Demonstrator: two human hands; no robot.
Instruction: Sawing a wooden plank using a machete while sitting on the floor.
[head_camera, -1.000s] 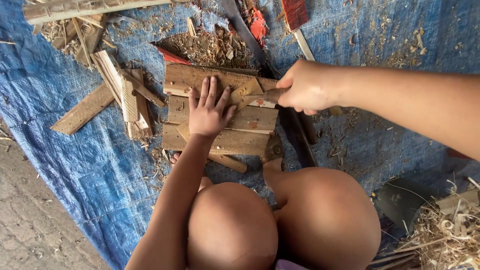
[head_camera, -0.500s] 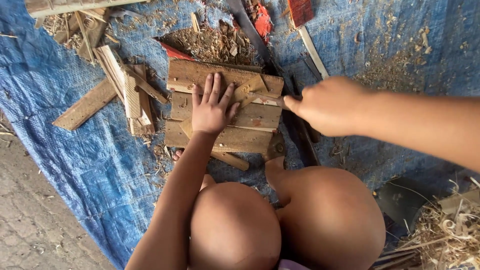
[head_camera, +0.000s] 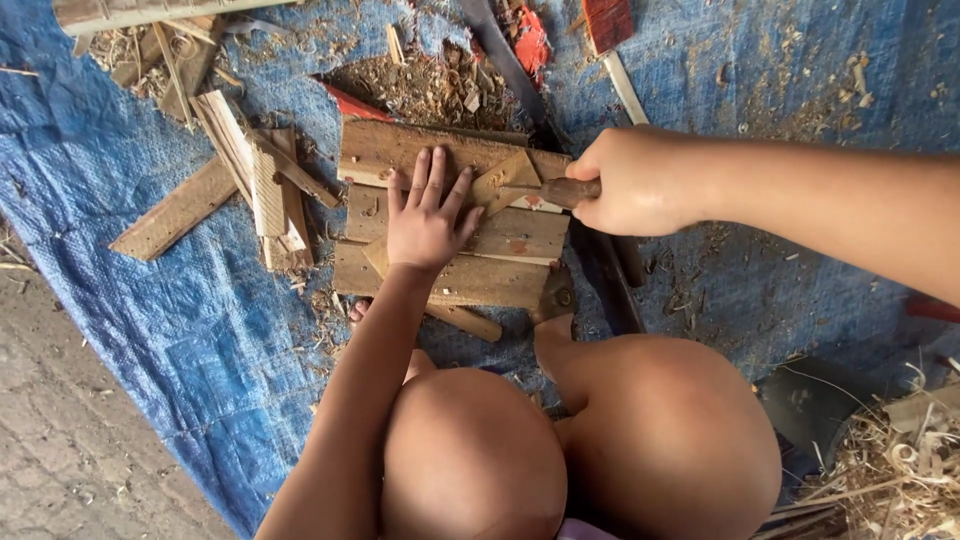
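Wooden planks (head_camera: 500, 240) under flat, spread left hand (head_camera: 425, 215); right hand (head_camera: 635, 180) grip clenched around wooden tool handle (head_camera: 570, 190).

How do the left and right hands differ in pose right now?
The left hand lies flat, fingers spread, palm down on the stacked wooden boards; the right hand is closed in a fist around a brown tool handle. The left reaches in from below, the right from the side. Both are bare and over the same boards.
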